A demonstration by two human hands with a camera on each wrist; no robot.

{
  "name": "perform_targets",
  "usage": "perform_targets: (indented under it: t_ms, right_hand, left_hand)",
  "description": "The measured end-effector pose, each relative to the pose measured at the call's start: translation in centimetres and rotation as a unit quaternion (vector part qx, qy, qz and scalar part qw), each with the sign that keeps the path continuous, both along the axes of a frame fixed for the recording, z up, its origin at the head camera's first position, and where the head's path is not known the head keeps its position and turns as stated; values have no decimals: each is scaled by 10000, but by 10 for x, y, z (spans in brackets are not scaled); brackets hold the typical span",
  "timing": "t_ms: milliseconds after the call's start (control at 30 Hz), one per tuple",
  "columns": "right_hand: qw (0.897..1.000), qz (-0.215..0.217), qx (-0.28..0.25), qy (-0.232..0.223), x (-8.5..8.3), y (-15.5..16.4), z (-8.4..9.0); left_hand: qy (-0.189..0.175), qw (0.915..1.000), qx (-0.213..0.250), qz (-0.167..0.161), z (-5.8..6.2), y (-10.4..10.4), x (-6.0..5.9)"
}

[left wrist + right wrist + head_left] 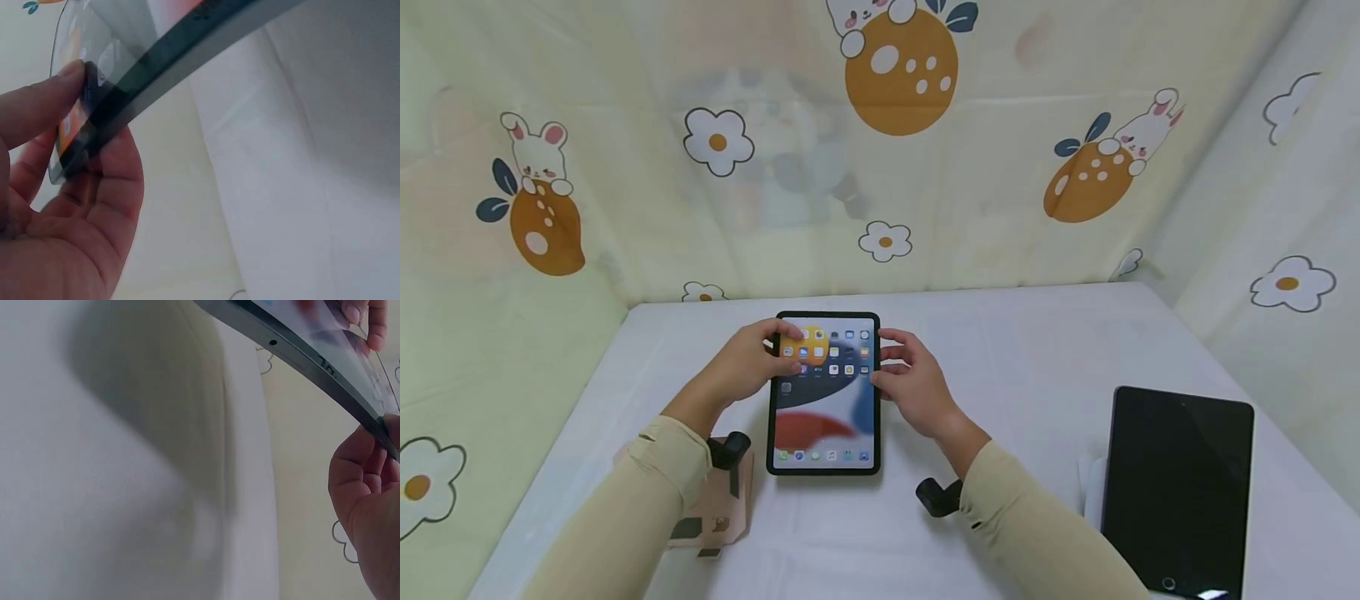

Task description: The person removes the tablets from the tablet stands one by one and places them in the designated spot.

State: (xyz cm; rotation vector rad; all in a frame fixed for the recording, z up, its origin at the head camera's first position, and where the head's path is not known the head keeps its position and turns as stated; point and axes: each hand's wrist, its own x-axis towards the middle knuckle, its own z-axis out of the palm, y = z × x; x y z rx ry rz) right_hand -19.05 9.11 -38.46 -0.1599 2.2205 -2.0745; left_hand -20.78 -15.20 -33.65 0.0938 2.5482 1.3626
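Observation:
A lit tablet [824, 400] with app icons and a dark border is held upright-facing between both hands, its shadow falling on the table in the right wrist view. The left hand [741, 362] grips its upper left edge, thumb over the screen and other fingers behind, as the left wrist view shows. At the upper right edge, the right hand [921, 383] pinches the grey side of the tablet [294, 356] between thumb and fingers. A thin clear edge [57, 37] shows along the screen in the left wrist view.
A second tablet [1180, 492], its screen dark, lies at the right over a whitish flat item [1093, 487]. Partly hidden by the left forearm is a pinkish flat piece [737, 500] with dark patches. A patterned curtain [790, 258] hangs behind the white table [1015, 358].

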Motion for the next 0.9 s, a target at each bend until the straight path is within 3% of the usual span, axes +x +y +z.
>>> perform_targets:
  t_ms: [200,400,900]
  right_hand:
    - [9998,-52,34,-189,-7,3,-5]
    - [9995,-91,110,-266,-10,9,-6]
    - [9984,-169,378,-373,-18,24,-14]
  left_hand:
    - [2,9996,-288,-82,1,8,-9]
    - [-188,9997,-176,54,4,20,-14]
    - [-474,9982,151,327,-17,41,-29]
